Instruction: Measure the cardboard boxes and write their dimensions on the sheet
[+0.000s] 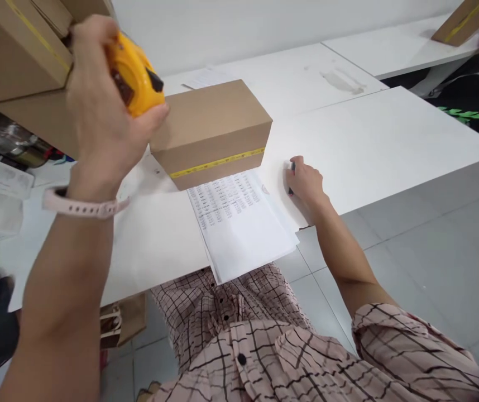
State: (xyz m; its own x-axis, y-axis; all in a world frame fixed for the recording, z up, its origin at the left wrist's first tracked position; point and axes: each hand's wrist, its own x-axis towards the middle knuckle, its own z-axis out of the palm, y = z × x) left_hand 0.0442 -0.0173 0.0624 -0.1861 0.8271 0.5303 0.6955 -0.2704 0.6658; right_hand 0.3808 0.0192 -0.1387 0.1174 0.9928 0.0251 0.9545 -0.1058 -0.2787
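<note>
My left hand (97,106) is raised and closed around a yellow tape measure (135,75), next to a stack of cardboard boxes (11,47) at the upper left. Just right of it a brown cardboard box (214,125) with a strip of yellow tape along its side sits on the white table (373,139). Printed paper sheets (239,223) lie in front of the box, hanging over the table edge. My right hand (306,181) rests on the table right of the sheets, fingers curled on a dark pen (292,177).
A second white table (394,47) stands at the back right with another cardboard box (465,19) on it. A person in dark clothing (469,106) is at the far right. Shelving with clutter (0,167) fills the left. Grey floor tiles lie below.
</note>
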